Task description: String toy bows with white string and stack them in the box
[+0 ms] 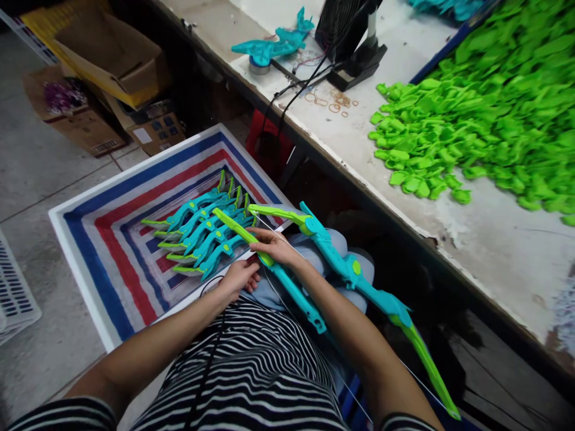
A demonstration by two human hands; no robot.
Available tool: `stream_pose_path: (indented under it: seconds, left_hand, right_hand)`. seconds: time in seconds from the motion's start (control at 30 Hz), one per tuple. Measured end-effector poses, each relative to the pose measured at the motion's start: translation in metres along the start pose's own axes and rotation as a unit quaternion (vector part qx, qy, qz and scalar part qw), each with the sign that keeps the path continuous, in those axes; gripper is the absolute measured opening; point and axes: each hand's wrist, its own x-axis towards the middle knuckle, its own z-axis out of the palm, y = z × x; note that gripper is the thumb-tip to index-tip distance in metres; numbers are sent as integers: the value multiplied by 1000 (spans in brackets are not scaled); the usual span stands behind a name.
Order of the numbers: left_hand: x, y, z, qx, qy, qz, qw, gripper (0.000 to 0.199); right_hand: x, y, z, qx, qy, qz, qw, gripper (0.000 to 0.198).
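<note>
Across my lap lies a teal and green toy bow [332,245], its white string running along it. My right hand [275,244] grips a long toy bow piece [294,290], with a green limb at one end and a teal body at the other. Close beside it, my left hand [241,279] has its fingers curled in; what they hold, if anything, is hidden. Just beyond my left hand, several finished-looking toy bows [193,212] lie side by side in a white-rimmed tray [67,239] lined with striped cloth.
A worktable [503,263] on the right carries a big heap of green plastic parts [485,120]. On it also are rubber bands [336,102], a black stand with cables [359,66] and a teal bow body [278,45]. Cardboard boxes [108,54] and a white basket [15,287] stand left.
</note>
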Motion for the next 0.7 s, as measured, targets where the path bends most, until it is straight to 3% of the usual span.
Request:
stream_pose_path:
  seconds: [0.2, 0.43, 0.53, 0.6, 0.7]
  left_hand:
    - [5, 7, 5, 119, 7, 25, 993, 20]
    - [5, 5, 12, 90, 0, 68, 994, 19]
    - [-4, 5, 5, -43, -6, 23, 999, 17]
    - [-13, 8, -7, -183, -29, -1, 983, 20]
    - [-27, 21, -37, -310, -58, 66, 947, 28]
  right_hand:
    - [1, 2, -2, 32, -6, 9, 999, 56]
    - [1, 2, -2, 43, 0, 13, 999, 56]
    - [-1, 0, -3, 67, -1, 18, 998, 56]
    - [-2, -1, -4, 89, -5, 20, 996, 58]
    - [-2, 1, -6, 109, -15, 24, 994, 61]
